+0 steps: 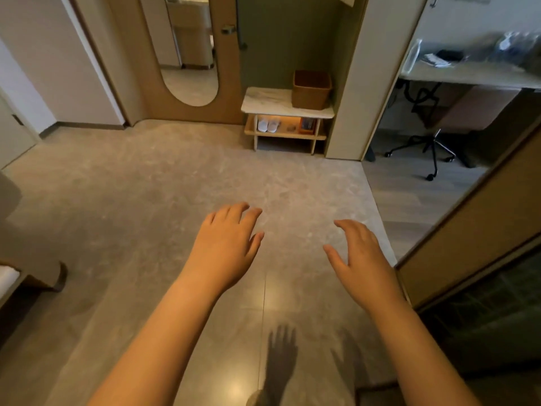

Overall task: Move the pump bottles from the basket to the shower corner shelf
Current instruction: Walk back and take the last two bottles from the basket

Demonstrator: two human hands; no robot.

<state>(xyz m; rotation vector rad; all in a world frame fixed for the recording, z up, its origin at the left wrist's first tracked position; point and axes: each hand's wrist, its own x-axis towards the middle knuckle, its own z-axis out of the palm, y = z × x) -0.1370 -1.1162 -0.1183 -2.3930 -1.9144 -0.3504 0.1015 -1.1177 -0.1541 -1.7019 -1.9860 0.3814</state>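
We record a grey tiled floor (pixel 140 186) filling most of the view. At the far wall stands a wooden door (pixel 225 83) bearing an oval mirror (pixel 190 60). A brown wooden panel (pixel 468 218) runs along the right edge. Beyond it is a pale desk (pixel 468 73) with blurred items on top that we cannot identify, and a wheeled chair (pixel 430 148) beneath it.

A low marble-topped bench (pixel 263 102) sits in the niche just right of the door. The brown basket (pixel 311 89) stands upright on the right end of this bench. Its inside is hidden from this angle, so we cannot tell what it holds.

The left hand (pixel 225 244) and right hand (pixel 363 259) hover palm-down over the floor, apart from each other, fingers loosely spread, gripping nothing. Floor lies between them and the bench. Their shadows (pixel 281 356) fall on the tiles below.

White slippers (pixel 268 125) rest on the bench's lower shelf.
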